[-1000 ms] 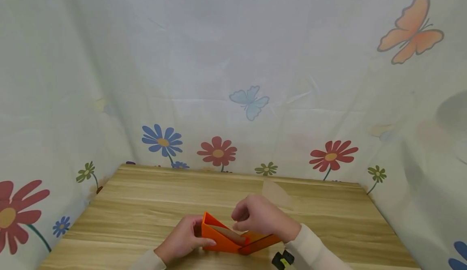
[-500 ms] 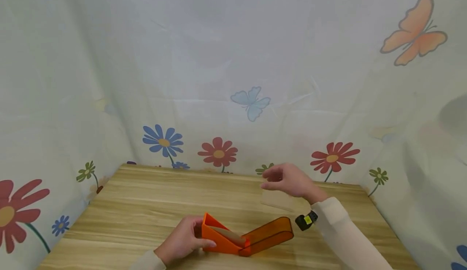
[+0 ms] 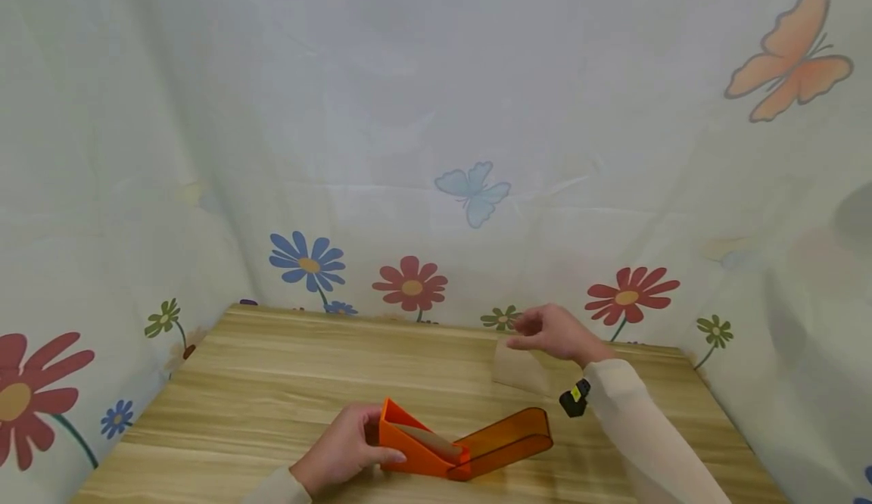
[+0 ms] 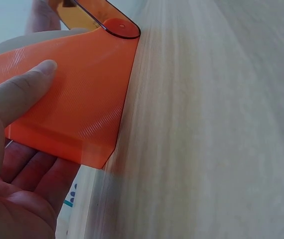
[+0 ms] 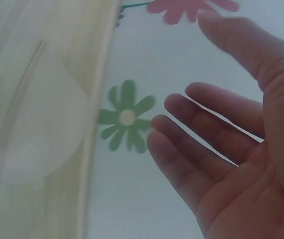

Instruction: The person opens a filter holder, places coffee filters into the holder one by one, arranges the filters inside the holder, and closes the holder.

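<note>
My left hand (image 3: 343, 446) grips the left end of an orange box (image 3: 414, 456), thumb on its near side and fingers behind. Its see-through amber lid (image 3: 507, 441) is swung open to the right. Inside stands a beige sheet of paper (image 3: 431, 440), shaped like a coffee filter. Farther back on the table lies a loose beige coffee filter (image 3: 519, 372), fan-shaped with one seamed edge. Above its far end is my right hand (image 3: 555, 331), fingers apart and holding nothing. In the right wrist view the filter (image 5: 45, 119) lies left of the fingertips.
The wooden table (image 3: 293, 383) ends at a flower-printed cloth (image 3: 368, 209) behind and on both sides. A small black device with a yellow mark (image 3: 574, 399) shows at the right wrist. The back table edge runs close to the right hand.
My right hand has gone from above the box to the back right, over the loose filter, then slightly lower and right. The left hand keeps its grip on the box.
</note>
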